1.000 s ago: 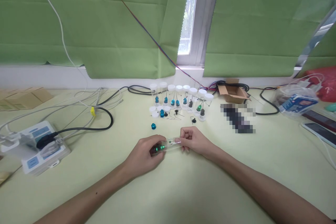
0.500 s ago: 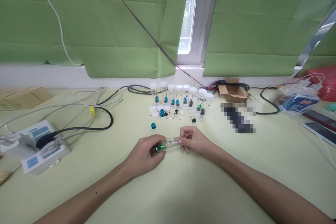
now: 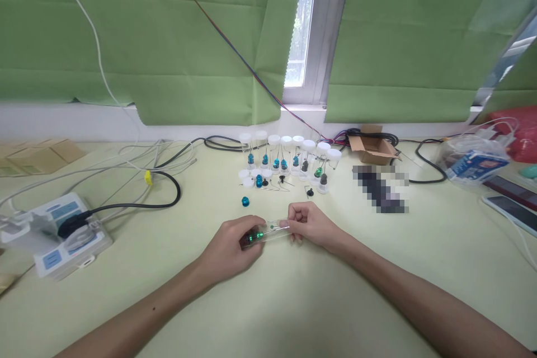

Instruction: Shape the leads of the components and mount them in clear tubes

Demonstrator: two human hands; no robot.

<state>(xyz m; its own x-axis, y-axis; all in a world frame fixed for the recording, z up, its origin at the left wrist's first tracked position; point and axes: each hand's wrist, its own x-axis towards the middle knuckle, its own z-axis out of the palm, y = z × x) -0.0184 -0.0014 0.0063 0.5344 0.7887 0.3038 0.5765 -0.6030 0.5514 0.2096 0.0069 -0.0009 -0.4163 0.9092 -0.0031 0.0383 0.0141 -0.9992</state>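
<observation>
My left hand is wrapped round one end of a clear plastic tube, held nearly level above the table. Inside the tube lie a shiny green metal part and a thin silver wire. My right hand is closed at the tube's right end, its thumb tip against it; whether it also pinches the wire I cannot tell. Just beyond my hands a loose blue metal piece rests on the table. Behind it stand several clear tubes with white caps, holding blue, green or dark parts.
Loose caps, wires and a black piece lie before the standing tubes. A power strip with cables is on the left. To the right are an open cardboard box, a blurred dark object, a plastic bag and a phone.
</observation>
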